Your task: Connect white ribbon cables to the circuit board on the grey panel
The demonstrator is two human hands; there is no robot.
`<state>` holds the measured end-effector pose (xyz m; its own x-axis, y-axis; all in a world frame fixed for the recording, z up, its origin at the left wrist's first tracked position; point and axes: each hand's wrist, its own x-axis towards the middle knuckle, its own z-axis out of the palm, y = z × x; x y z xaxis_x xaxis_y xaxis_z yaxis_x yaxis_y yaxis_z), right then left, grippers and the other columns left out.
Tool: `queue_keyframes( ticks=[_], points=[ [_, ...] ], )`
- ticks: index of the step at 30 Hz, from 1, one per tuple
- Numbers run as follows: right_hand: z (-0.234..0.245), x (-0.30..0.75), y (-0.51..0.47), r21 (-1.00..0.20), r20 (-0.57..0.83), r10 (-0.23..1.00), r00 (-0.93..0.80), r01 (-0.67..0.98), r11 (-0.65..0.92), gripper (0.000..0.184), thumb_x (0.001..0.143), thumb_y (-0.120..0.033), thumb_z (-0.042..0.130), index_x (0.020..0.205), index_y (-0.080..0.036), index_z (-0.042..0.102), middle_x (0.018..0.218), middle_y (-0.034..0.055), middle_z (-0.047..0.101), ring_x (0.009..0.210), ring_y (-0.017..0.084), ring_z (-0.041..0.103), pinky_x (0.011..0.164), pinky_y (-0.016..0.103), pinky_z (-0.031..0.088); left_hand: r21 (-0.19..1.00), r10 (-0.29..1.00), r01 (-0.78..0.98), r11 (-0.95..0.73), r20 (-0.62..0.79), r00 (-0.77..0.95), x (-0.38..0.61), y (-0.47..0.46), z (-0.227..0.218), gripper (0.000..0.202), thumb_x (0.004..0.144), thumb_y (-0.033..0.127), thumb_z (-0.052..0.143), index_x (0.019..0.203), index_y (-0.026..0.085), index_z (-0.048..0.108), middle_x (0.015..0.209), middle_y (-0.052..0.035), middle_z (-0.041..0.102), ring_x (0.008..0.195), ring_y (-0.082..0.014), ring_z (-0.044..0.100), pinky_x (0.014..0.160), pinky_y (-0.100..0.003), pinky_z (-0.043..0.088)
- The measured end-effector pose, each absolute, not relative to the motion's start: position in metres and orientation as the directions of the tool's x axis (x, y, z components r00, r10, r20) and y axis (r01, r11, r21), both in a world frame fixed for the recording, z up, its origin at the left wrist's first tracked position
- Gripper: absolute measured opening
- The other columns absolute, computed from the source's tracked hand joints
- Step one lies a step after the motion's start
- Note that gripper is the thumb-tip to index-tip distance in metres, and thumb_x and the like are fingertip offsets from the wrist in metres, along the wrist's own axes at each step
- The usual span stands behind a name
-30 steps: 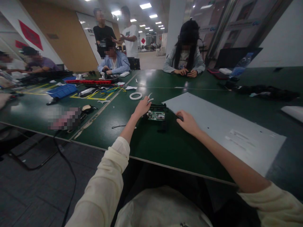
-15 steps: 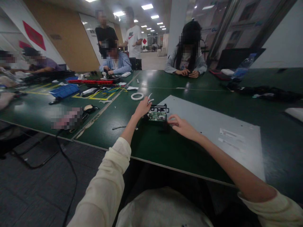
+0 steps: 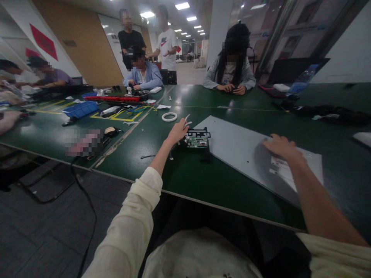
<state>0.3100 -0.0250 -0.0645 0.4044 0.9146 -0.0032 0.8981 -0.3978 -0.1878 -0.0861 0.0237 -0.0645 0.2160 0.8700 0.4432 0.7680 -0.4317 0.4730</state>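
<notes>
My left hand (image 3: 177, 132) is closed at the left end of a black frame, with thin white strips (image 3: 188, 122) sticking out from its fingers; they look like flat cable or tape. Under and beside it, a green circuit board (image 3: 197, 143) sits in the black frame (image 3: 206, 133) on the table. My right hand (image 3: 281, 146) holds nothing and hovers over the right part of a flat grey-white panel (image 3: 232, 143), its fingers stretched forward and its shadow falling on the panel. White labels (image 3: 279, 161) on the panel lie partly behind that wrist.
A white tape ring (image 3: 169, 116) lies beyond my left hand on the green table (image 3: 185, 179). Farther left are a blue bin (image 3: 80, 110), a pink pouch (image 3: 85, 143) and cables. At right stand a water bottle (image 3: 303, 81) and a laptop (image 3: 298, 69). Several people sit or stand around.
My right hand has left the frame's right side and moved right, over the panel. My left hand stays at the frame with the white strips. The view has shifted slightly.
</notes>
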Motion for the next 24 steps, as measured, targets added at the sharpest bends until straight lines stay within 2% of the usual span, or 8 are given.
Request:
queue_keyframes(
  ticks=[3,5,11,18,20,24],
  points=[
    [-0.071,0.314,-0.026,-0.230,-0.121,0.851,0.512,0.819,-0.525,0.070,0.085,-0.061,0.023,0.141,-0.020,0.034,0.144,0.0206,0.027,0.131,0.046,0.016,0.092,0.065,0.022,0.484,0.876,0.765,-0.425,0.434,0.212,-0.085,0.023,-0.064,0.018,0.086,0.024,0.046,0.102,0.015,0.050,0.075,-0.0049,0.058,0.073,-0.0187,0.059,0.073,-0.029,0.044],
    [-0.072,0.307,-0.029,-0.264,-0.109,0.863,0.493,0.823,-0.503,0.069,0.086,-0.061,0.020,0.141,-0.021,0.033,0.145,0.0182,0.027,0.132,0.045,0.013,0.094,0.065,0.019,0.490,0.879,0.764,-0.420,0.428,0.208,-0.085,0.023,-0.063,0.018,0.086,0.024,0.046,0.102,0.016,0.049,0.073,-0.0039,0.057,0.072,-0.0181,0.059,0.073,-0.028,0.044],
    [-0.078,0.290,-0.033,-0.203,0.012,0.877,0.480,0.860,-0.468,0.064,0.088,-0.055,0.015,0.134,-0.020,0.041,0.140,0.0166,0.035,0.129,0.042,0.020,0.094,0.068,0.014,0.477,0.869,0.764,-0.436,0.444,0.219,-0.085,0.025,-0.065,0.019,0.086,0.024,0.046,0.103,0.016,0.049,0.072,-0.0037,0.056,0.073,-0.0192,0.060,0.074,-0.029,0.044],
    [-0.084,0.294,-0.034,-0.169,0.099,0.913,0.396,0.911,-0.377,0.061,0.087,-0.053,0.022,0.130,-0.016,0.045,0.136,0.0176,0.039,0.125,0.038,0.029,0.098,0.066,0.014,0.459,0.863,0.771,-0.441,0.454,0.223,-0.084,0.027,-0.067,0.021,0.085,0.023,0.047,0.105,0.015,0.049,0.082,-0.0069,0.060,0.081,-0.0213,0.061,0.077,-0.031,0.045],
    [-0.085,0.295,-0.033,-0.177,0.112,0.923,0.369,0.921,-0.346,0.063,0.087,-0.055,0.024,0.133,-0.015,0.041,0.136,0.0186,0.039,0.125,0.036,0.030,0.098,0.065,0.015,0.450,0.860,0.774,-0.445,0.455,0.230,-0.083,0.026,-0.066,0.021,0.085,0.022,0.047,0.104,0.015,0.049,0.082,-0.0069,0.061,0.081,-0.0211,0.061,0.076,-0.031,0.045],
    [-0.088,0.298,-0.030,-0.205,0.148,0.931,0.333,0.932,-0.300,0.072,0.086,-0.059,0.026,0.143,-0.016,0.025,0.137,0.0201,0.038,0.125,0.037,0.030,0.099,0.063,0.019,0.439,0.857,0.774,-0.457,0.450,0.251,-0.080,0.022,-0.060,0.020,0.086,0.024,0.046,0.104,0.016,0.049,0.082,-0.0063,0.061,0.080,-0.0201,0.060,0.076,-0.030,0.045]
  ],
)
